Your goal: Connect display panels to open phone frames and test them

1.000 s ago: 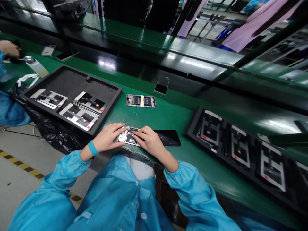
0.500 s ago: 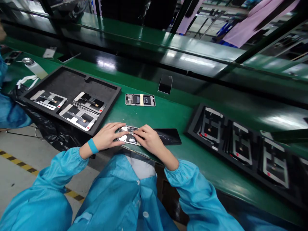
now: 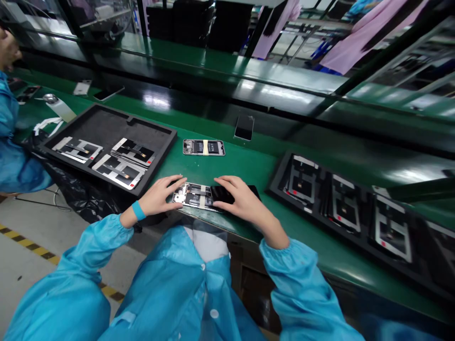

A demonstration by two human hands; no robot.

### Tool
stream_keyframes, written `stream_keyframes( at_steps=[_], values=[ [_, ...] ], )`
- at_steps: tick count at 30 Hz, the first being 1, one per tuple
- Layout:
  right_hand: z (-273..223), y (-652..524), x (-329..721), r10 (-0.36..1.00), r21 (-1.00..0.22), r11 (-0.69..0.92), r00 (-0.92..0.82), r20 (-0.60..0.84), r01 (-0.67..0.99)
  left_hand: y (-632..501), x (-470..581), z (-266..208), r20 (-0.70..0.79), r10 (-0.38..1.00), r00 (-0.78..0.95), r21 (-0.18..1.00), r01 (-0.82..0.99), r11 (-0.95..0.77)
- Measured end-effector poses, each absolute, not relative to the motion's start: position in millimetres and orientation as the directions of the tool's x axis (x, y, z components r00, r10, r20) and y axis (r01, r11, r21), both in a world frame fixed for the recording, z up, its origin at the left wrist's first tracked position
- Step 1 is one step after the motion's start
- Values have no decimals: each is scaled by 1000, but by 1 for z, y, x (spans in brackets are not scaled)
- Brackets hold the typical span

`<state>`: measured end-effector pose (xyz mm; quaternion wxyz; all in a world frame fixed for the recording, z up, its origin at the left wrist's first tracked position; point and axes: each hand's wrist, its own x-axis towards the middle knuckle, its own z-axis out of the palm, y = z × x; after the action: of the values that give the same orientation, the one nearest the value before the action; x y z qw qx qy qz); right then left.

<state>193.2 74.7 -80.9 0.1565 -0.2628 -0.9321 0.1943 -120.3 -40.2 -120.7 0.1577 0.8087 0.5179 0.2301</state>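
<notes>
In front of me on the bench lies an opened phone [image 3: 194, 195], its inner parts facing up and a pale strip across it. My left hand [image 3: 161, 196] holds its left end, thumb at the near edge and fingertips at the far edge. A black glass screen panel [image 3: 221, 193] lies against the phone's right end, seeming to overlap it. Across this panel my right hand [image 3: 241, 201] is curved, thumb on the near side and fingers on the far side. The palm hides the panel's middle.
Behind lies a second opened phone [image 3: 213, 147] with a pale band, and a dark phone [image 3: 244, 127] farther back. Black foam trays with screen parts stand left [image 3: 168, 144] and right [image 3: 275, 182]. At far left is another person's sleeve [image 3: 21, 161].
My right hand has left the middle of the opened phone and moved right onto the screen panel, its fingers spreading wider. The pale strip is now uncovered. My left forefinger has drawn back.
</notes>
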Motion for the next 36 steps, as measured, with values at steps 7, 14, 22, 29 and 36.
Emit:
stream_keyframes(
  at_steps=[7,14,22,29,36],
  values=[
    [-95,101,263,584,-412,745,-812,21,525,-39,-112,-114,241,897,370,459,771,-441],
    [-98,104,273,600,-529,683,-800,11,504,-14,-76,-106,144,839,524,474,708,-524],
    [-94,96,270,613,-606,647,-789,52,463,-1,-83,-103,138,820,556,553,643,-529],
    [-96,85,268,638,-632,632,-764,95,449,-16,-95,-105,202,840,504,467,705,-535],
    [-104,85,270,636,-644,633,-763,115,430,-39,-114,-115,311,818,484,402,713,-575]
  ],
)
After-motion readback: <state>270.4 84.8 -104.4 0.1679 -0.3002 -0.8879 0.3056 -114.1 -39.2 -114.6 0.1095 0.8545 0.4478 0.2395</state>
